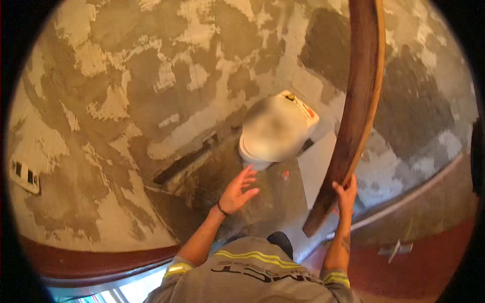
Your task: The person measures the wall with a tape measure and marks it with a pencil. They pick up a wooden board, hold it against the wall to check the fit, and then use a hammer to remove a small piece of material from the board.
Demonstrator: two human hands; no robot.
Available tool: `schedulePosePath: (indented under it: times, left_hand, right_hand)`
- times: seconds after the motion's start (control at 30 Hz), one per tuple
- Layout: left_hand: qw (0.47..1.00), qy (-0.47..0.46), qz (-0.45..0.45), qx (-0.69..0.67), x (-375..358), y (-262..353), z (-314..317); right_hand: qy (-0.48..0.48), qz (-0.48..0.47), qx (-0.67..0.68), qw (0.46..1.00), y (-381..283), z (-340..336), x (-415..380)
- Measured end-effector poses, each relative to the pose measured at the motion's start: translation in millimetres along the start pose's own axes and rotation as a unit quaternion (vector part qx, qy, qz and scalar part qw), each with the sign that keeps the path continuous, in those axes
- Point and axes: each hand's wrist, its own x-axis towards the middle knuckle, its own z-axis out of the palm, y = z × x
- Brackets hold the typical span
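My right hand [346,194] grips the lower end of a long dark brown wooden board [361,101], which runs up out of the top of the view. My left hand [239,191] holds nothing. Its fingers are spread, and it is raised toward a blurred white rounded thing [275,130] that has a red-striped label on its right side. A black band circles my left wrist. The board's bottom tip [313,228] hangs just left of my right forearm. My grey shirt with yellow stripes [252,275] fills the bottom middle.
A rough wall [151,76] patched with pale plaster covers most of the view. A dark slot [186,162] cuts into it left of the white thing. A wall socket [23,175] sits far left. A pale thin pipe [409,198] and red-brown surface [429,262] lie at the right.
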Motion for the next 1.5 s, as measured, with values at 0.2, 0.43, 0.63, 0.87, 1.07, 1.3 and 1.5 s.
schedulePosePath:
  times: [0.2,0.43,0.63,0.87,1.07,1.3,1.5]
  left_hand:
    - [0.987,-0.010,0.109,-0.115,219.1,46.9,-3.6]
    - [0.887,0.100,0.195,-0.407,311.6,6.3,14.5]
    - [0.804,0.338,0.182,-0.454,373.5,-24.4,-39.2]
    - [0.730,0.456,0.242,-0.448,441.9,-13.2,-150.8]
    - [0.702,0.494,0.256,-0.445,482.3,-13.9,-243.7]
    - [0.732,0.503,0.263,-0.378,510.1,-35.3,-342.1]
    - [0.766,0.541,0.110,-0.328,506.3,-31.6,-365.0]
  right_hand:
    - [-0.088,-0.063,0.055,0.993,-10.3,14.2,103.7]
    - [-0.330,-0.216,-0.069,0.916,8.7,82.0,280.4]
    - [-0.464,-0.325,-0.086,0.819,-37.1,173.3,435.1]
    - [-0.370,-0.496,-0.200,0.760,-116.6,294.5,549.2]
    - [-0.321,-0.569,-0.230,0.721,-155.2,411.7,593.7]
    - [-0.252,-0.641,-0.153,0.709,-175.0,515.1,638.0]
    - [-0.198,-0.687,-0.136,0.685,-177.1,548.4,663.7]
